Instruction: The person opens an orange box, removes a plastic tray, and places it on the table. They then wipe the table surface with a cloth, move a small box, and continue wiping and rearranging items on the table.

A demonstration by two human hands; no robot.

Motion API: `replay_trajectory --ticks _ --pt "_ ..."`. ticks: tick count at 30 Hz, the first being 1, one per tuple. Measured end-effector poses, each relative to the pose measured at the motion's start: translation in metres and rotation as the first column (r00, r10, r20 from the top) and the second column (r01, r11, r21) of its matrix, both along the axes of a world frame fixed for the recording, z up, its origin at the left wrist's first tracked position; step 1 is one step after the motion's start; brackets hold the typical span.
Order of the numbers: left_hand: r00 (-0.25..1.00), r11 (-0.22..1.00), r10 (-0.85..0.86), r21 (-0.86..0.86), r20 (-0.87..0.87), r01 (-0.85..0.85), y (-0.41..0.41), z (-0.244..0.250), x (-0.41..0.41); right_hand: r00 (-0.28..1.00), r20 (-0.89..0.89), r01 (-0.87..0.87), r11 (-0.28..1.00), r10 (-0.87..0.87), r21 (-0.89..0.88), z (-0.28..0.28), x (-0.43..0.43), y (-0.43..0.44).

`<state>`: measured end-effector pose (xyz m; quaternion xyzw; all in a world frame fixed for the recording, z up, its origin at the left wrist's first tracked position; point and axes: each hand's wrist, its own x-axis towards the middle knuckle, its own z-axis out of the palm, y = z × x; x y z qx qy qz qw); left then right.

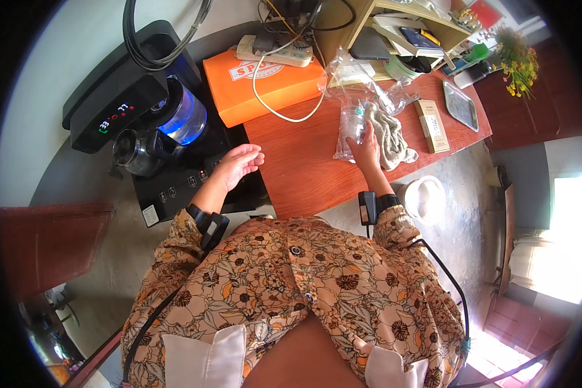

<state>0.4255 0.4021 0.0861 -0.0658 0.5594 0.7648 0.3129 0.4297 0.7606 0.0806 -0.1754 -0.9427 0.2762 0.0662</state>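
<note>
My left hand (241, 162) is held over the front of the black tea maker's panel, near the left edge of the wooden desk (296, 167). It is empty, its fingers loosely extended. My right hand (366, 149) is at a clear plastic bag of disposable plastic cups (351, 123), its thumb and fingers spread over the bag's right side. I see no firm grip there. A crumpled grey-beige knitted cloth (390, 138) lies against the right side of this hand. Further right is a narrow cardboard box (432, 126) bearing writing.
At left the tea maker (119, 97) holds a glass kettle (138, 150) and a blue-lit glass pot (186, 121). A power strip (276, 51) with a white cable rests on an orange box (271, 92). Behind stand wooden shelves (359, 19); a metal tray (460, 104) lies right. A white bucket (424, 200) stands below.
</note>
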Motion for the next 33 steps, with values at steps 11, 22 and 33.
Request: replay_trajectory --ticks 11,22,33 --pt "0.986 0.996 -0.083 -0.030 -0.147 0.080 0.004 0.000 0.014 0.952 -0.300 0.035 0.996 -0.059 -0.086 0.097 0.017 -0.068" --pt "0.967 0.974 0.212 -0.046 -0.140 -0.220 -0.045 -0.006 0.072 0.939 -0.175 -0.302 0.953 0.297 -0.006 0.108 -0.174 -0.284" --pt "0.901 0.894 0.435 -0.117 -0.006 -0.432 -0.079 -0.027 0.121 0.962 -0.038 -0.269 0.962 0.271 0.054 0.098 -0.255 -0.306"
